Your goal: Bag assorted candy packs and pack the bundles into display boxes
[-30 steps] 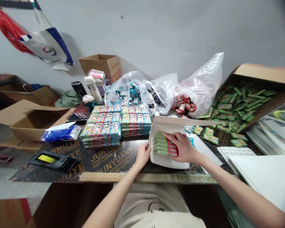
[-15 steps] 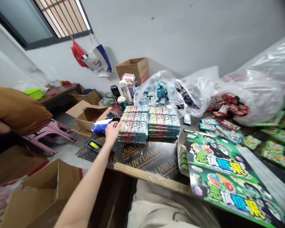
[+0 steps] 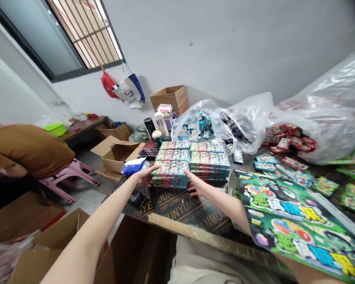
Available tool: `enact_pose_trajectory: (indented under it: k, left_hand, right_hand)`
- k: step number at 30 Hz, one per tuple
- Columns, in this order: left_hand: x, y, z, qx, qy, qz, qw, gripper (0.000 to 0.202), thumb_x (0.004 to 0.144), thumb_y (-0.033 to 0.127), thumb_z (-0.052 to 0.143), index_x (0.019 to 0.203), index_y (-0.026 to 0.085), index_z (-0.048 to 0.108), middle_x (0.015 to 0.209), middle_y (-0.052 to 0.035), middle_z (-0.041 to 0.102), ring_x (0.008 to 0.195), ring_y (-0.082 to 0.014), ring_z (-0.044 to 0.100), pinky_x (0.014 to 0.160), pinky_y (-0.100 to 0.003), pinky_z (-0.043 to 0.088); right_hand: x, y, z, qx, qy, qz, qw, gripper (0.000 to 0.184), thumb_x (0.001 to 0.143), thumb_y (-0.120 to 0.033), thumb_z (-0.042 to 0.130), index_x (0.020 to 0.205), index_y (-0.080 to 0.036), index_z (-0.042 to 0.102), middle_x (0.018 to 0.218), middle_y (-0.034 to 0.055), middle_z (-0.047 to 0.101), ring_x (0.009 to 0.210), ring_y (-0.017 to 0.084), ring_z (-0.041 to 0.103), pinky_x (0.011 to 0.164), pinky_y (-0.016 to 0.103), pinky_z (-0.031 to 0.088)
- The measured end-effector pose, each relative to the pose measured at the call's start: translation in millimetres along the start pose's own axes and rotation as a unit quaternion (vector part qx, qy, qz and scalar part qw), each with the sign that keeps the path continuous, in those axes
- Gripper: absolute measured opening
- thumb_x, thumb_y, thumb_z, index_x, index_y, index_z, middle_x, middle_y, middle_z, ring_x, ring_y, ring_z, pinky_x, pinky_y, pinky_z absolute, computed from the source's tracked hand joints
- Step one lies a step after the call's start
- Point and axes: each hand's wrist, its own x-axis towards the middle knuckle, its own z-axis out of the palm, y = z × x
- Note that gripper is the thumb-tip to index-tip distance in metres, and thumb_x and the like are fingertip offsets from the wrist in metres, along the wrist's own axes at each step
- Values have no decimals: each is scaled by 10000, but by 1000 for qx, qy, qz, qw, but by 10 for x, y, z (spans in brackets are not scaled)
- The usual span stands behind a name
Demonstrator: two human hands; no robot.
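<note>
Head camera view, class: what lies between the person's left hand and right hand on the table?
A stack of colourful flat packs sits between the left hand and right hand, which press its two ends, in the head view.

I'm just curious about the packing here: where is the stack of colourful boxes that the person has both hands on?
The stack of colourful boxes sits mid-table in the head view, clasped between the left hand and right hand, with a second stack on its right.

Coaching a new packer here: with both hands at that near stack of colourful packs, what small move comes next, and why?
Probably lift the near stack straight up: the left hand and right hand already flank its two sides, and neighbouring stacks sit close.
</note>
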Motion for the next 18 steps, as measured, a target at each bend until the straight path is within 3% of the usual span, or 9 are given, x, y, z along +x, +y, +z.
enact_pose_trajectory:
  k: [4, 9, 14, 18]
  left_hand:
    - [-18, -51, 63, -63, -17, -36, 997, 754, 516, 783, 492, 960, 182, 591, 933, -133, 674, 871, -290, 603, 649, -347, 462]
    - [-269, -197, 266, -113, -30, -45, 992, 711, 526, 731, 558, 980, 187, 606, 964, -112, 681, 950, -304, 588, 668, -333, 461]
    - [-591, -221, 413, -192, -40, 12, 981, 626, 599, 637, 593, 1000, 157, 604, 1003, -93, 672, 976, -263, 588, 737, -287, 462]
    - [-748, -134, 410, -245, -40, 77, 966, 587, 559, 421, 724, 1063, 167, 562, 957, -61, 677, 862, -238, 626, 731, -286, 464]
  right_hand:
    - [64, 90, 109, -6, 50, -26, 998, 656, 647, -731, 421, 948, -157, 526, 912, 96, 556, 813, 202, 516, 587, 261, 385]
    - [-2, 305, 75, -10, 22, -42, 999, 502, 680, -620, 484, 856, -155, 549, 679, 29, 525, 660, 156, 512, 546, 233, 381]
    - [-158, 551, 36, -22, -39, -43, 998, 456, 665, -572, 539, 897, -181, 575, 750, 20, 578, 698, 138, 530, 562, 215, 390]
    - [-297, 670, 26, -51, -104, -26, 993, 551, 552, -551, 667, 965, -194, 593, 850, 39, 616, 776, 177, 556, 618, 261, 415]
